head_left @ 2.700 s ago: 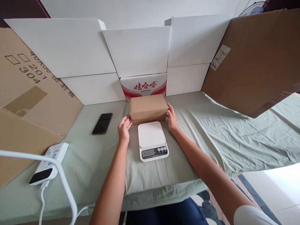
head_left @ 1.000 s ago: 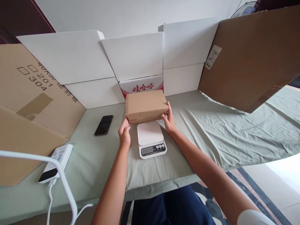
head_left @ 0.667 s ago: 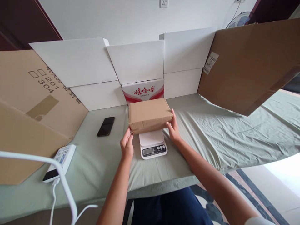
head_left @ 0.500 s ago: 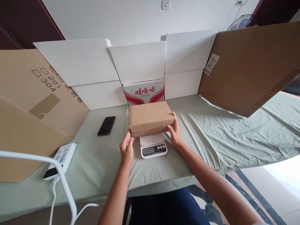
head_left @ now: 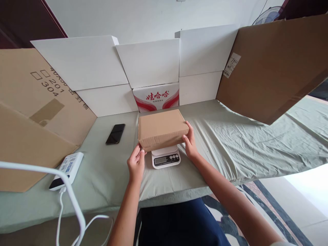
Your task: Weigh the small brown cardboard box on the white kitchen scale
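Note:
A brown cardboard box (head_left: 162, 130) is held level between my two hands, over a white digital scale (head_left: 166, 160). My left hand (head_left: 136, 162) grips its near left corner, thumb in front and fingers beneath. On the right end, my right hand (head_left: 190, 140) is closed with the thumb on the front face and fingers along the side. The box hides the back of the scale's platform; whether it touches the platform I cannot tell. The scale's display and buttons face me, and no digits are readable.
A black phone (head_left: 115, 134) lies left of the box. A white power strip (head_left: 68, 171) with a cable sits farther left, near a curved white tube (head_left: 69, 191). White boxes (head_left: 153, 63), a printed carton (head_left: 157, 97) and large cardboard panels (head_left: 269, 71) surround the cloth-covered table (head_left: 220, 136).
The camera view has tilted down slightly, so everything sits a little higher in view. My hands keep their hold on the box, which is tilted very slightly differently.

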`<action>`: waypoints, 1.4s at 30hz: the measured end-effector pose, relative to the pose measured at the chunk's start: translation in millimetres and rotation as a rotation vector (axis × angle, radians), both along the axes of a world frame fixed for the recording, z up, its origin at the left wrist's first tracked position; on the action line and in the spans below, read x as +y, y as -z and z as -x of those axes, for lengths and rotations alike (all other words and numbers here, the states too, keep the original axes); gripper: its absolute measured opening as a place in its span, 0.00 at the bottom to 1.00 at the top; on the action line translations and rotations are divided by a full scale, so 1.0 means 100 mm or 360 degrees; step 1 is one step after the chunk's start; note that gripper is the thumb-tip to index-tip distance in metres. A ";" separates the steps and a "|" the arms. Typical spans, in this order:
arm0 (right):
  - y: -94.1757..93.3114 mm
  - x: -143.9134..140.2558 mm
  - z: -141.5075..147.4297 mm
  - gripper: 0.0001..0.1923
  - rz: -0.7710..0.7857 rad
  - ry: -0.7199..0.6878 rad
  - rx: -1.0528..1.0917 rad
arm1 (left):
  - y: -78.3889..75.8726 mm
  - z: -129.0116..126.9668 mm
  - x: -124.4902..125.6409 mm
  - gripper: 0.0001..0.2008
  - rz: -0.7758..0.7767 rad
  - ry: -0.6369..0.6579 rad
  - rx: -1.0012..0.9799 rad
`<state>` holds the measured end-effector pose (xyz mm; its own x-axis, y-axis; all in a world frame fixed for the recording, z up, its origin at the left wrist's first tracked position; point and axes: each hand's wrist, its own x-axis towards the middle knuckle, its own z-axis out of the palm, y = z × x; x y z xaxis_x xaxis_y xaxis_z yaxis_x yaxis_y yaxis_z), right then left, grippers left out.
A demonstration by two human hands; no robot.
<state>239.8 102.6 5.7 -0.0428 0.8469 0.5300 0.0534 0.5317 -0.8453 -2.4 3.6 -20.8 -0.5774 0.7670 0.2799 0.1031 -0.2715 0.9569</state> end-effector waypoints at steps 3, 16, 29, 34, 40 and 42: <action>-0.01 -0.01 0.01 0.35 -0.0019 -0.0013 -0.0012 | 0.00 0.00 -0.02 0.32 0.0011 -0.0010 -0.0010; -0.02 0.03 -0.01 0.38 0.0000 0.0036 0.0112 | -0.05 0.01 -0.07 0.24 0.0006 -0.0174 -0.0065; -0.06 0.01 -0.01 0.36 -0.0054 -0.0006 -0.0029 | -0.05 -0.01 -0.04 0.28 0.0031 -0.0067 0.0116; -0.06 0.00 -0.01 0.36 -0.0040 -0.0010 -0.0022 | -0.06 -0.01 -0.04 0.29 0.0029 -0.0070 0.0090; -0.07 0.00 -0.01 0.37 0.0003 -0.0066 -0.0039 | -0.05 -0.01 -0.05 0.29 -0.0043 -0.0015 -0.0045; -0.07 -0.01 0.00 0.37 -0.0009 -0.0093 -0.0071 | -0.05 -0.01 -0.05 0.29 -0.0033 -0.0006 -0.0035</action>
